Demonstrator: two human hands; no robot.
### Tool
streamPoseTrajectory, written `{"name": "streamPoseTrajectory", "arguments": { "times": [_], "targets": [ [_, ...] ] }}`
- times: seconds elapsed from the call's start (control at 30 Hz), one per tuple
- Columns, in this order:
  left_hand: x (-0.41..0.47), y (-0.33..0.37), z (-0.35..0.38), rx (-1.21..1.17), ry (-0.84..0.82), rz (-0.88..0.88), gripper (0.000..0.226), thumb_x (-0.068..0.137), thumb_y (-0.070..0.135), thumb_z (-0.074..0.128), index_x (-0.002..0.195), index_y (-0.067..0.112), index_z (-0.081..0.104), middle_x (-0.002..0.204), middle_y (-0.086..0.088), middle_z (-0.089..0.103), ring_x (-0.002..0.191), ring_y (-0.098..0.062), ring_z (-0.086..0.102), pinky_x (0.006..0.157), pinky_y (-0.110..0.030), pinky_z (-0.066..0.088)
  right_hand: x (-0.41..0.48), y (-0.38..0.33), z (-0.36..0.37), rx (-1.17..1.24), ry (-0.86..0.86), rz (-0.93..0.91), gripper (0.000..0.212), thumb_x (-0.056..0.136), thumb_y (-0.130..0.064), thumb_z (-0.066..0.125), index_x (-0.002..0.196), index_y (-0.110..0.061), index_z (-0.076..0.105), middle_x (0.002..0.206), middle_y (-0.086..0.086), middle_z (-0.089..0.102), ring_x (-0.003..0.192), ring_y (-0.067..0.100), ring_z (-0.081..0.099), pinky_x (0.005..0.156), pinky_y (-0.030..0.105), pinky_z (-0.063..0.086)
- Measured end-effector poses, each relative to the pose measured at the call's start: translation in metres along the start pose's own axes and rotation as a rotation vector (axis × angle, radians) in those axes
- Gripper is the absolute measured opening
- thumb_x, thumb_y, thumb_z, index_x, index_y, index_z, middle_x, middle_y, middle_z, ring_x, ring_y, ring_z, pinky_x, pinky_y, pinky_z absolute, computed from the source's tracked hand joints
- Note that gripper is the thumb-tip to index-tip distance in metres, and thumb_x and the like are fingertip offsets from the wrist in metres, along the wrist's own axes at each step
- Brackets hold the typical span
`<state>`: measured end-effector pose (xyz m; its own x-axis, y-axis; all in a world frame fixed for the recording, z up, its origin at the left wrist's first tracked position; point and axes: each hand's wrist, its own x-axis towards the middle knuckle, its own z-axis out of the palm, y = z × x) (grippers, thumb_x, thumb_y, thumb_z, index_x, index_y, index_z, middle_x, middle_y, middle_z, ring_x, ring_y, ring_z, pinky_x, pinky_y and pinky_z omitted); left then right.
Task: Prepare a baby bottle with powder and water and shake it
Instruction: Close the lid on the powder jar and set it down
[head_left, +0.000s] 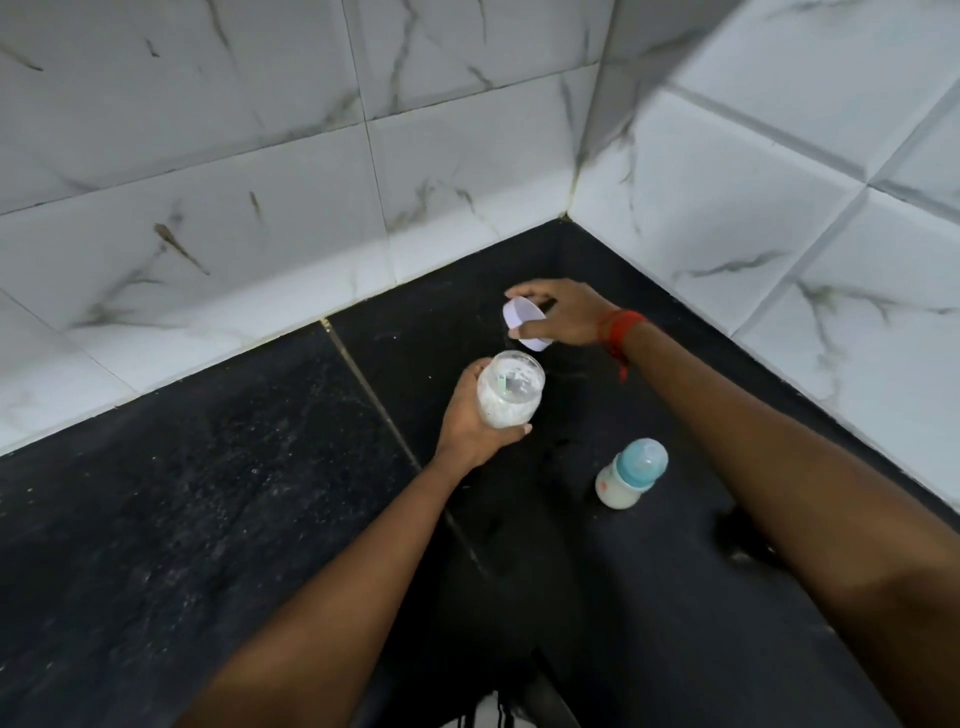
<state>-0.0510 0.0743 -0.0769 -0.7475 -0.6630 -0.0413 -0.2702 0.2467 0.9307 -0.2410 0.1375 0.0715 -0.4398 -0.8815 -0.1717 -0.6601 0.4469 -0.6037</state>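
Observation:
My left hand (470, 421) grips a clear jar (510, 388) of white powder, held above the black counter with its mouth uncovered; a small scoop handle shows inside. My right hand (563, 314) holds the jar's white lid (524, 322) a little beyond the jar, tilted, near the counter's back corner. A baby bottle (631, 473) with a light blue cap stands upright on the counter to the right of the jar, white liquid in its lower part. Neither hand touches the bottle.
The black stone counter (208, 519) meets white marbled wall tiles (260, 182) at the back and on the right, forming a corner. A seam runs across the counter. A red thread is tied around my right wrist (621, 332).

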Motion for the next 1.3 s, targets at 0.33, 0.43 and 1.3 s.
{"name": "streamPoseTrajectory", "arguments": {
  "times": [0.33,0.43,1.3],
  "targets": [
    [-0.041,0.022,-0.018,0.044,0.009,-0.016,0.106,0.046,0.036,0.098,0.138,0.038,0.044,0.133,0.009,0.059,0.118,-0.010,0.063,0.100,-0.041,0.057,-0.098,-0.038,0.020,-0.142,-0.138,-0.195,0.070,0.076,-0.026,0.086,0.139,-0.021,0.056,0.139,-0.004,0.057,0.125,0.014,0.053,0.107,0.031,0.043],
    [-0.065,0.036,-0.020,0.030,-0.018,0.002,0.097,0.057,0.021,0.097,0.134,0.041,0.041,0.131,0.007,0.060,0.119,-0.015,0.062,0.099,-0.037,0.056,-0.113,-0.043,0.025,-0.122,-0.141,-0.199,0.074,0.076,-0.025,0.086,0.142,-0.024,0.053,0.144,-0.005,0.053,0.130,0.014,0.049,0.110,0.032,0.042],
    [-0.094,0.071,-0.002,-0.046,0.050,0.110,0.102,0.054,0.028,0.094,0.141,0.032,0.042,0.134,0.002,0.057,0.125,-0.017,0.057,0.104,-0.039,0.052,-0.173,-0.047,0.004,-0.628,-0.047,-0.377,0.074,0.084,-0.064,0.063,0.149,-0.041,0.037,0.159,-0.005,0.036,0.142,0.019,0.038,0.102,0.040,0.046]
  ]
}}
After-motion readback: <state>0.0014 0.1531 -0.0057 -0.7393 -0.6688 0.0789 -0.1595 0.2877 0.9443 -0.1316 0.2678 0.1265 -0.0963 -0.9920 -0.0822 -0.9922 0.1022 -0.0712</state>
